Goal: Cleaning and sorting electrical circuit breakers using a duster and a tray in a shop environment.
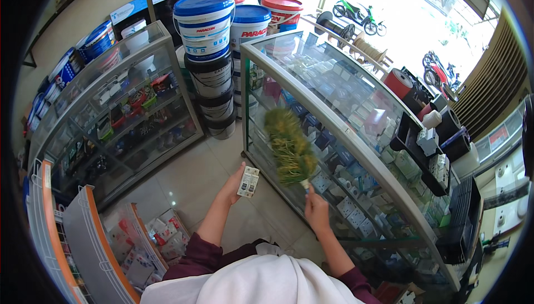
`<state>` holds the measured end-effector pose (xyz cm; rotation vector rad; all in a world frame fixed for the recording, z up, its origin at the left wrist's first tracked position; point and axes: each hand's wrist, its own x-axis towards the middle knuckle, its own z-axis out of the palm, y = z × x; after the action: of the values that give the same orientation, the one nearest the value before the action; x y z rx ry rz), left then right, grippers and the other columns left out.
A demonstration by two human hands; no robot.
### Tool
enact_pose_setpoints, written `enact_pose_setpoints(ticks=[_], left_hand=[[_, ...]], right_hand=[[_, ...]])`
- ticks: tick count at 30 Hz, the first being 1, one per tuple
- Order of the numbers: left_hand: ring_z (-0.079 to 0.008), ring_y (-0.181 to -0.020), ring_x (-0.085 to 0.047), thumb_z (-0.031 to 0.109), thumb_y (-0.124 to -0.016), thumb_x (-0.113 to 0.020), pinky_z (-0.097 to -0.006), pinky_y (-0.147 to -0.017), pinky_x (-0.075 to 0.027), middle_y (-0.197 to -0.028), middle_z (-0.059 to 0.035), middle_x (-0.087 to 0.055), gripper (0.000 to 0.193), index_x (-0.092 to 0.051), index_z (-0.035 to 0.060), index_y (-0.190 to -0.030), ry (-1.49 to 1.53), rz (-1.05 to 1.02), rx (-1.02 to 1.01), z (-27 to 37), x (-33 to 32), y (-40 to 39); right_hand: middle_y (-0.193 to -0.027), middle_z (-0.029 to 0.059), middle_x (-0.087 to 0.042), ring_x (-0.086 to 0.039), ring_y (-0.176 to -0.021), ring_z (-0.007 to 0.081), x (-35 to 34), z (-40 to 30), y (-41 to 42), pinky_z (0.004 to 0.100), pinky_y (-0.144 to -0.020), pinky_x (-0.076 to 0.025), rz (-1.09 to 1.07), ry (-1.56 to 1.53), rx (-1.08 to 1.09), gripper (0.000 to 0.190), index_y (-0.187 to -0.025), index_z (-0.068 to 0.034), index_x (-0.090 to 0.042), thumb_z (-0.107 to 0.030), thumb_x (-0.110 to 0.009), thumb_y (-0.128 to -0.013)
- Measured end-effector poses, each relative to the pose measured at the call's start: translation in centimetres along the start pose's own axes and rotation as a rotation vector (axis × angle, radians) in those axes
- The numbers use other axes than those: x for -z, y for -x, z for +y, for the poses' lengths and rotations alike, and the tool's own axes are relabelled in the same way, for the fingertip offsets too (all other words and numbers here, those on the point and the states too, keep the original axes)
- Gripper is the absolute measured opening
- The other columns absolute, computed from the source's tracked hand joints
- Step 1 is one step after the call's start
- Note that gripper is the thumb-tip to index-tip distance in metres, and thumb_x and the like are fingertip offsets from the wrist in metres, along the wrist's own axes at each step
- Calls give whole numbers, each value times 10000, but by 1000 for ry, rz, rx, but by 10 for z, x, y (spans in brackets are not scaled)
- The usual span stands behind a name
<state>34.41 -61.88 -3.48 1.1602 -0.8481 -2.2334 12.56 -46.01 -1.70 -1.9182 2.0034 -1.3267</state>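
In my left hand [230, 188] lies a white two-pole circuit breaker [248, 182] with dark toggles, its face turned up. My right hand [317, 211] grips the handle of a green and yellow feather-style duster [290, 147]. The duster's fluffy head is blurred and points away from me, in front of the side of a glass display case [347, 131]. Whether its strands touch the glass, I cannot tell. Boxes, white sockets [354, 216] and other electrical fittings fill the shelves inside this case.
A second glass case [137, 108] stands at the left. Stacked paint pails [204, 27] rise between the cases. Orange-edged shelving [98, 237] with bagged goods is close on my left. A black tray [421, 154] with breakers and several cable spools [400, 82] rest on the right case.
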Motion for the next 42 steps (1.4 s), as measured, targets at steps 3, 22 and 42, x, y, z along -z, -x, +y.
enact_pose_setpoints(ticks=[3,22,42], left_hand=[[-185,-684,-562,524,-896,-356,-311,-581,-461,-828,-59,-583,513,-557,66,-1011,18,-83,30,0,15,-9],[-200,-680,-576,449,-905,-403,-339,-594,-484,-825,-79,-592,408,-568,81,-970,-81,91,-60,-7,-1,-11],[-217,-1130,-438,551,-890,-345,-313,-967,-307,-1237,-101,-468,616,-450,51,-1234,-13,153,-278,-16,-24,-15]], right_hand=[[-637,187,-501,-500,-496,315,18,-17,-8,306,-472,-389,30,-48,-107,206,-975,45,-599,49,-542,-777],[-689,153,-527,-543,-579,323,24,-26,-8,382,-534,-439,-297,-61,95,365,-1138,-39,-556,-8,-551,-774],[-645,226,-506,-483,-487,305,-30,-45,-4,321,-460,-360,10,-82,0,195,-995,41,-574,-9,-502,-821]])
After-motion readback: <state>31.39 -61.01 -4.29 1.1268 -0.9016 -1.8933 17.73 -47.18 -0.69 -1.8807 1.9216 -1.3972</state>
